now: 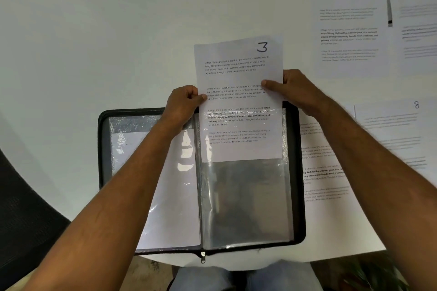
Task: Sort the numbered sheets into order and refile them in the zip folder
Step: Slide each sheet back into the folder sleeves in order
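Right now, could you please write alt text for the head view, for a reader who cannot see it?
Both hands, left hand and right hand, pinch sheet 3 by its side edges, its lower half inside a clear sleeve of the open zip folder on a white table. Sheets 4 and 8 lie to the right.

White round table [94, 30] under soft even light, dark chair [21, 220] at its left edge.

Office: white table [94, 30], printed sheets [347, 21]
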Demonstrator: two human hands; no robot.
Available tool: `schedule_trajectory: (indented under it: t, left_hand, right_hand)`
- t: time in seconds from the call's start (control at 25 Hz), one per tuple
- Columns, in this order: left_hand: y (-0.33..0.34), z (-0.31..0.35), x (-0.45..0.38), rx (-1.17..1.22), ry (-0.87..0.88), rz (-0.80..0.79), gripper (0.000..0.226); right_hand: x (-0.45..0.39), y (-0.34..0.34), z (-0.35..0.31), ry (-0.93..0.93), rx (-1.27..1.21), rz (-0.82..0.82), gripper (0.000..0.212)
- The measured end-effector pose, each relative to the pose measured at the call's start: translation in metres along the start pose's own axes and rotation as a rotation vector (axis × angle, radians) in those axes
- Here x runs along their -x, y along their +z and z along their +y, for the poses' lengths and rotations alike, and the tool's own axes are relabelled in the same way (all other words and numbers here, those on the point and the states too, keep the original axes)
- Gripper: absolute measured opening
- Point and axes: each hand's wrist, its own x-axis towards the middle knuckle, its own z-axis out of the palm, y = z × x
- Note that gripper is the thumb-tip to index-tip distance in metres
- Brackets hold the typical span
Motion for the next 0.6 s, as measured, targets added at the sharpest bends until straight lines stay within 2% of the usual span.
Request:
schedule_trajectory:
  t: [0.24, 0.52, 0.6]
  left_hand:
    - [0.0, -0.001, -0.003, 0.045, 0.011, 0.023, 0.015]
    - [0.001, 0.004, 0.0, 0.121, 0.013, 0.053, 0.025]
    - [0.0, 0.002, -0.001, 0.1, 0.006, 0.051, 0.03]
  right_hand:
    - [-0.001, -0.009, 0.004, 0.01, 0.235, -0.099, 0.037]
    - [0.001, -0.011, -0.002, 0.053, 0.403, -0.277, 0.04]
    - [0.001, -0.009, -0.004, 0.062, 0.394, -0.271, 0.044]
